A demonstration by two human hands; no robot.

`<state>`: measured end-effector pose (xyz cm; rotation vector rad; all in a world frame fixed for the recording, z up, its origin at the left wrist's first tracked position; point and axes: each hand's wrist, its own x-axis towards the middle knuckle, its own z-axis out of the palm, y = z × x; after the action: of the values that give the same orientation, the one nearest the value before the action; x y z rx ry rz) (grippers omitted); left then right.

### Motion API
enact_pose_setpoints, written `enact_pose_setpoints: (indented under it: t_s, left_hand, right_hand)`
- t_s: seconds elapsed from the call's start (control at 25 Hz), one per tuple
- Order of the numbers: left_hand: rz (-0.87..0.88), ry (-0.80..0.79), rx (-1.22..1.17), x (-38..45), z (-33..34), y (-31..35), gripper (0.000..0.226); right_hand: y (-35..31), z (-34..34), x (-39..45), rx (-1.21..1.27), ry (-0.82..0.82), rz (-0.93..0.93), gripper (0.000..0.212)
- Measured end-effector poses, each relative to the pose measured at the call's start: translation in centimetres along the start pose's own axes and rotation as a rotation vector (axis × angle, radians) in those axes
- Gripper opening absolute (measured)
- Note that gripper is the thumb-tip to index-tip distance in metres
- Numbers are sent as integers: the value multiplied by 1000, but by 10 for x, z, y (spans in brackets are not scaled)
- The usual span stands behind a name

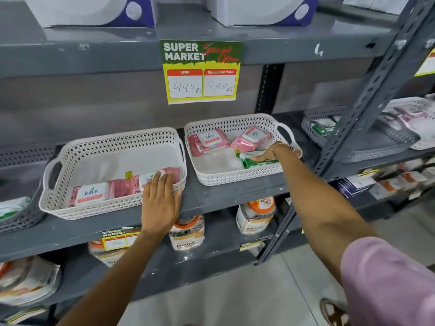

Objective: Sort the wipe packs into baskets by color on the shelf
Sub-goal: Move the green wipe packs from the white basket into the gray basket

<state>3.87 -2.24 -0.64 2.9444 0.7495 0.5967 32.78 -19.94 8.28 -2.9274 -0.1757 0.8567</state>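
Two white perforated baskets stand side by side on a grey shelf. The left basket (110, 147) holds pink wipe packs (90, 192) along its front wall. My left hand (162, 201) reaches over that wall, fingers flat on a pink pack (173, 172) at the front right corner. The right basket (231, 122) holds two pink packs (208, 141) at the back and a green pack (257, 162) at the front right. My right hand (270, 154) lies on the green pack, fingers curled around its top edge.
A yellow and green price sign (202, 71) hangs from the shelf above. Grey baskets (329, 118) with more packs stand at the right behind a slanted steel upright (367, 109); another grey basket (21, 217) sits at the left edge. Jars (187, 231) fill the shelf below.
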Motion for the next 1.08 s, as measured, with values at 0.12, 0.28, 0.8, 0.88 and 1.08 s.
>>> enact_pose_setpoints:
  t_s: [0.12,0.28,0.8,0.88,1.08]
  left_hand:
    - [-22,22,-25,2,1,3,59]
    - [35,35,-18,-3,-4,-5,55]
    - [-222,206,-67,-74,-98,-256,51]
    - [-281,199,-29,-92,-111,-303,53]
    - [-280,47,22,-119,-118,-368,61]
  right_hand:
    - [-4,-4,-3,233,73,-128,109]
    - [-19,-27,-22,612,93,-287,76]
    - [-305,130,-224,1150,-628,-660,18]
    - [-349,161,-256,1184,-714,-618,4]
    - [-419,222,-311,1275,-760,-449,2]
